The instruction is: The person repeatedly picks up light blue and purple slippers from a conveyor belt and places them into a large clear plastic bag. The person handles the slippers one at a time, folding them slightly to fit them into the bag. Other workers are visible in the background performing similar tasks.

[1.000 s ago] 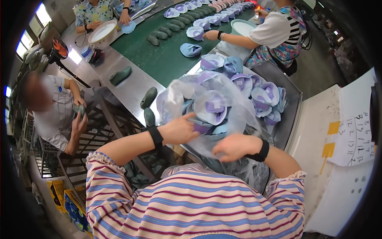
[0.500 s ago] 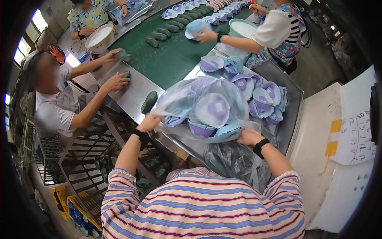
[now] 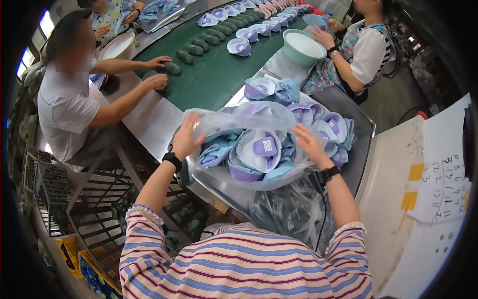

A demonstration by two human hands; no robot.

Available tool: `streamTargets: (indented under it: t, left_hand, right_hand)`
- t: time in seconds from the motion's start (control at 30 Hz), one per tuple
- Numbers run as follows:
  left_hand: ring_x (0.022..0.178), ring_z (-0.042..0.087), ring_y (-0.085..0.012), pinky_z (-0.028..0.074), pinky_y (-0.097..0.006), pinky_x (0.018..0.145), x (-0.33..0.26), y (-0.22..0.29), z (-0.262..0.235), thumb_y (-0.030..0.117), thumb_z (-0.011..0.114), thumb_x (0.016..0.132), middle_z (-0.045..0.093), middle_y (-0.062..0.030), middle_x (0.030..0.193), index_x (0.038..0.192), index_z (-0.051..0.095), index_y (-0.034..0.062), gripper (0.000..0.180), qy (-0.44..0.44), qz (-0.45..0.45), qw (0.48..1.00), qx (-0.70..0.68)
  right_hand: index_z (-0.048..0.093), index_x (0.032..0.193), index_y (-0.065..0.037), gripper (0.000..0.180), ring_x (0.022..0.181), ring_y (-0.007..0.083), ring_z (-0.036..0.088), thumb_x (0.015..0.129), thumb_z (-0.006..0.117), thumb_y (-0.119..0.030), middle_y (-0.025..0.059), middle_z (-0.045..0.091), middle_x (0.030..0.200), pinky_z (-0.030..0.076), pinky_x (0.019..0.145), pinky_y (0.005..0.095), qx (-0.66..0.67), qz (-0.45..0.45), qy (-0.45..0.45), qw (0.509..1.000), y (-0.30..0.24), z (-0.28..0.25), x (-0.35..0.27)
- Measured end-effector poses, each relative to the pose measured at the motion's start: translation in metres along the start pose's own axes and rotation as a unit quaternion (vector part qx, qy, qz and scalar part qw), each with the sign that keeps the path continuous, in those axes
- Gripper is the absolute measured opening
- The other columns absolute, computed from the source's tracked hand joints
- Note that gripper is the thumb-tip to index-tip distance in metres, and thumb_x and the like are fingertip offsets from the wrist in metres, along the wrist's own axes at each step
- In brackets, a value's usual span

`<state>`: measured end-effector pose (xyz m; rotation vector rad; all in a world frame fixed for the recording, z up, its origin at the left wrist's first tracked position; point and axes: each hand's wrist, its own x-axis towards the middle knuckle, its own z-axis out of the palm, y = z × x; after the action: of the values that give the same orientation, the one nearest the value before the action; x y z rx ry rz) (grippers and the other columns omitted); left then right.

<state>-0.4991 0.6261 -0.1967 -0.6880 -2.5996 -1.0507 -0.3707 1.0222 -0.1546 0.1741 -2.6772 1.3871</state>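
A clear plastic bag (image 3: 219,180) lies on the metal table with light blue and purple shoe uppers (image 3: 268,145) gathered inside it. Its upper rim is stretched in a band between my hands. My left hand (image 3: 186,138) grips that rim at the left, its fingers curled around the film. At the right side my right hand (image 3: 311,147) holds the bag's edge, with the fingers fairly straight against the film. More uppers (image 3: 334,127) are heaped just beyond my right hand. A dark green shoe last (image 3: 182,172) shows partly behind my left wrist.
The green conveyor belt (image 3: 199,79) carries rows of dark green lasts (image 3: 201,45) and uppers (image 3: 239,47). A co-worker (image 3: 74,99) at left handles lasts; another (image 3: 366,55) at right holds an upper near a green basin (image 3: 301,47). A metal rack (image 3: 107,192) stands left below.
My hands have risen and moved away from me, drawing the bag's rim up and back. The uppers it covered now show more plainly. The left co-worker's hands have reached onto the belt.
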Motion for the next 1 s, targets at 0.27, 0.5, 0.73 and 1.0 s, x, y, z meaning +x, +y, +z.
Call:
streamTargets:
  t: [0.27, 0.5, 0.73, 1.0]
  left_hand:
    - [0.122, 0.035, -0.0344, 0.029, -0.042, 0.101, 0.035, -0.019, 0.016, 0.037, 0.059, 0.079, 0.042, -0.0181, 0.128, 0.118, 0.052, 0.0099, 0.048, -0.178, 0.052, 0.980, 0.070]
    - [0.098, 0.055, -0.0290, 0.041, -0.034, 0.086, 0.067, -0.015, 0.062, 0.040, 0.052, 0.083, 0.058, -0.0185, 0.106, 0.114, 0.054, 0.0039, 0.048, -0.387, -0.171, 0.895, -0.144]
    - [0.071, 0.050, -0.0171, 0.041, -0.033, 0.069, 0.055, -0.050, 0.065, 0.029, 0.044, 0.088, 0.056, -0.0058, 0.073, 0.079, 0.058, -0.0004, 0.033, -0.331, -0.221, 0.867, -0.300]
    - [0.089, 0.051, -0.0118, 0.040, -0.025, 0.082, 0.070, -0.047, 0.064, 0.025, 0.041, 0.090, 0.058, -0.0036, 0.097, 0.099, 0.057, -0.0019, 0.033, -0.324, -0.277, 0.827, -0.367]
  right_hand:
    - [0.050, 0.121, -0.008, 0.050, 0.113, 0.0378, 0.043, 0.075, 0.064, -0.022, 0.0220, 0.045, 0.124, 0.036, 0.095, 0.0405, -0.304, -0.086, -0.016, 0.948, -0.030, 0.022, 0.047]
    - [0.045, 0.126, -0.008, 0.057, 0.114, 0.0373, 0.045, 0.081, 0.056, -0.040, 0.0239, 0.048, 0.122, 0.038, 0.094, 0.0389, -0.268, 0.032, -0.037, 0.962, 0.065, 0.023, 0.108]
    - [0.063, 0.093, -0.004, 0.028, 0.071, 0.0210, 0.058, 0.081, 0.058, -0.029, 0.0104, 0.064, 0.082, 0.044, 0.064, 0.0320, -0.194, 0.171, -0.221, 0.940, 0.055, 0.023, 0.114]
    - [0.061, 0.083, -0.001, 0.023, 0.058, 0.0086, 0.049, 0.083, 0.057, -0.023, 0.0030, 0.054, 0.060, 0.039, 0.054, 0.0280, 0.148, 0.184, -0.215, 0.948, 0.044, 0.002, 0.128]
